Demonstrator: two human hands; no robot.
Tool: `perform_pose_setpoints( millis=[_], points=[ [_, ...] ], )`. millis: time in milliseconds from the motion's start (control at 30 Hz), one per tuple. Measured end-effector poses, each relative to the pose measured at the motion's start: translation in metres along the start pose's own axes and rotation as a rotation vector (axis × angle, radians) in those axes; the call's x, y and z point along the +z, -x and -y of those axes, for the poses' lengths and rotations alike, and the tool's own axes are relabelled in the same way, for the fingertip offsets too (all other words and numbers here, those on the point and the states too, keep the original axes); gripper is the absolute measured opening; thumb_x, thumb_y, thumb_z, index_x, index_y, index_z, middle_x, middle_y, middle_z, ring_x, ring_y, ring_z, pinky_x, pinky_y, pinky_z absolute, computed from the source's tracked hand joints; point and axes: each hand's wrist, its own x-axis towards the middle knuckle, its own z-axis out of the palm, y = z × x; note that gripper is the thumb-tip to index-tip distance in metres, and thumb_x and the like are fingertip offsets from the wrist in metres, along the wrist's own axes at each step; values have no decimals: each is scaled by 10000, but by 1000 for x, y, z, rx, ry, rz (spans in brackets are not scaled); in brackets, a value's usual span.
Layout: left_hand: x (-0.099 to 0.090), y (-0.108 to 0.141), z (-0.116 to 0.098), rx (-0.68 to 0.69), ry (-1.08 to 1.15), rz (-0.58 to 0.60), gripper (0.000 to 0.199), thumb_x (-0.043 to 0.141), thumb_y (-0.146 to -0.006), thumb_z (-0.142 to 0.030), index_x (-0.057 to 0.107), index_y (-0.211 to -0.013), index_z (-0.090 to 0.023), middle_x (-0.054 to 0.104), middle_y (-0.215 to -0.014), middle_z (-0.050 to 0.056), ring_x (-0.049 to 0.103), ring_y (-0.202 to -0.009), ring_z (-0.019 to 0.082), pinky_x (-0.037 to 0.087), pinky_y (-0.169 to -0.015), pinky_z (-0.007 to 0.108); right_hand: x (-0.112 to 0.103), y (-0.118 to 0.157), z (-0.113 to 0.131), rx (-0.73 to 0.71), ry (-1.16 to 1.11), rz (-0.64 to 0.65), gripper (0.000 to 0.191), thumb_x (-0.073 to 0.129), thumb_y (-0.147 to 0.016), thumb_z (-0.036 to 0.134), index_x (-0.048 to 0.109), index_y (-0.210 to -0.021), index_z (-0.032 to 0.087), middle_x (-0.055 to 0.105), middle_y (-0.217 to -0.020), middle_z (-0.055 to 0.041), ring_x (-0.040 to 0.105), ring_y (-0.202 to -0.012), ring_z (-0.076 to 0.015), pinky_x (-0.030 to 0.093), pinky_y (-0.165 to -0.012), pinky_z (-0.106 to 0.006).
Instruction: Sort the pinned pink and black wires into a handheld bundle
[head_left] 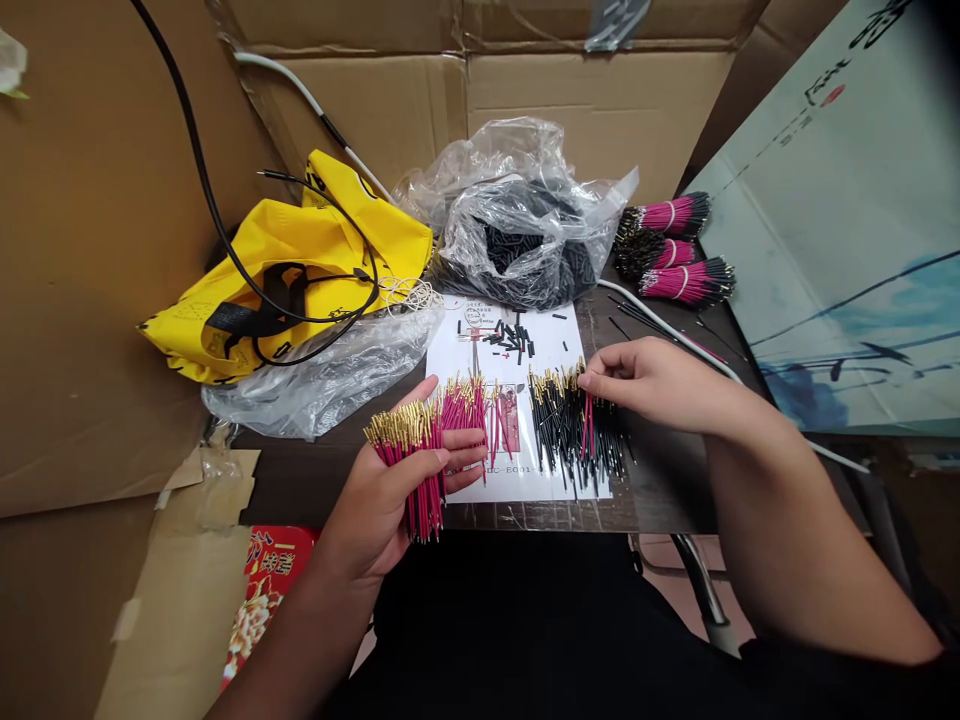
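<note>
The left hand [382,510] is curled closed and grips a loose bunch of gold-tipped pink wires [409,460]; the right hand [645,385] is half open, its fingertips on spread black wires [574,430], seemingly not gripping; these lie unbundled on a printed white sheet [555,330]; further away, a clear plastic bag [525,240] holds many black pieces; three banded pink bundles [686,283] seem already done.
</note>
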Motion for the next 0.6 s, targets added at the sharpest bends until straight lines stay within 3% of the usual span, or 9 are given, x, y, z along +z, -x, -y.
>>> perform_pose_setpoints(
  millis=[233,333,433,600],
  points=[
    [-2,0,0,2,-7,3,980,669,-846,-89,68,-1615,-184,757,-1070,164,756,-932,245,645,-841,343,28,-15,33,-98,-142,35,398,611,-894,532,617,-696,187,516,-623,14,416,-572,-110,324,-566,-289],
    [0,1,0,0,-4,18,980,664,-849,-82,62,-1615,-190,757,-1070,163,760,-907,228,646,-825,325,40,-21,45,-155,29,-7,264,591,-923,414,703,-844,189,621,-706,-12,508,-632,-132,368,-619,-296],
    [1,2,0,-6,-4,23,994,666,-854,-89,36,-1615,-200,758,-1067,163,760,-900,225,646,-813,323,42,-22,43,-281,287,-95,205,537,-912,203,702,-1034,185,670,-950,-70,589,-803,-178,421,-726,-314],
    [-2,5,-1,-22,-3,41,964,668,-863,-107,70,-1614,-201,754,-1077,167,757,-907,223,640,-823,325,36,-14,20,-483,509,-22,278,458,-911,79,707,-978,185,598,-1147,-118,552,-1056,-249,445,-882,-362]
  ],
)
